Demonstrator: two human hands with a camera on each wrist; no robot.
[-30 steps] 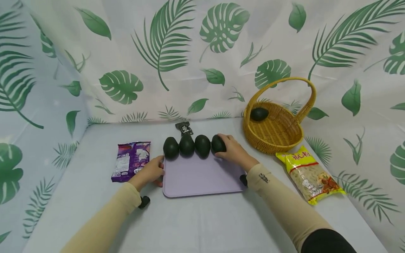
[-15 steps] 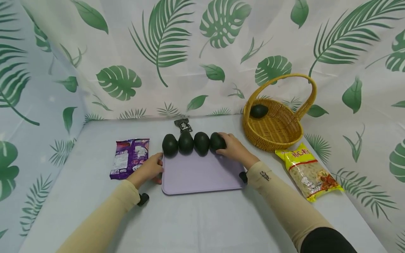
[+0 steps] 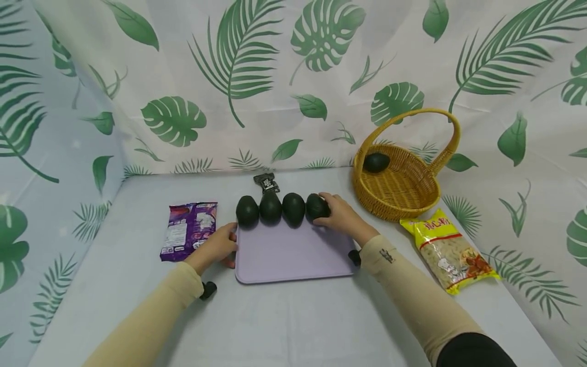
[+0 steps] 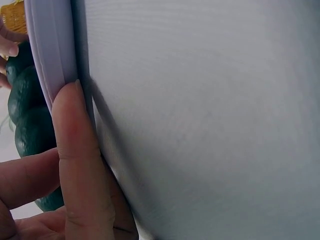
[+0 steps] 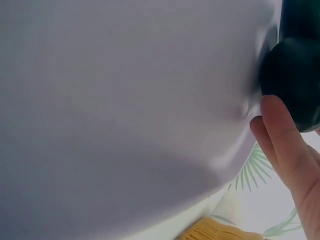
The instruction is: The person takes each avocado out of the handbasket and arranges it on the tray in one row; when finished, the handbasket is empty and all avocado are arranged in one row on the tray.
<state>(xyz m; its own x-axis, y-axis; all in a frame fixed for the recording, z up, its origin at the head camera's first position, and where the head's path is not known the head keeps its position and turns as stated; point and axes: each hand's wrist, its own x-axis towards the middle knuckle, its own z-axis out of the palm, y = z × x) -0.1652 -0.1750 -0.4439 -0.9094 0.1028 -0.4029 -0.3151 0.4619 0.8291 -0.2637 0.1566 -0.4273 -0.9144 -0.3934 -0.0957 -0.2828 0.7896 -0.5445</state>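
Note:
A lilac tray (image 3: 293, 255) lies mid-table, with several dark green avocados lined along its far edge. My right hand (image 3: 343, 220) holds the avocado (image 3: 317, 207) at the right end of the row, thumb on the near side and fingers over the far side. In the right wrist view, fingertips touch that avocado (image 5: 292, 82) just over the tray. At the tray's left edge rests my left hand (image 3: 219, 245), beside the leftmost avocado (image 3: 247, 212). The left wrist view has a straight finger (image 4: 80, 150) lying against the side of the tray (image 4: 52, 45).
A wicker basket (image 3: 390, 214) with another avocado (image 3: 376, 162) inside stands at the back right. In front of it lies a yellow food bag (image 3: 451, 252). A purple packet (image 3: 189, 232) is left of the tray, and a small black packet (image 3: 267, 182) sits behind the row.
The head view shifts slightly. Both hands keep their places at the tray and the avocado, and the row looks the same.

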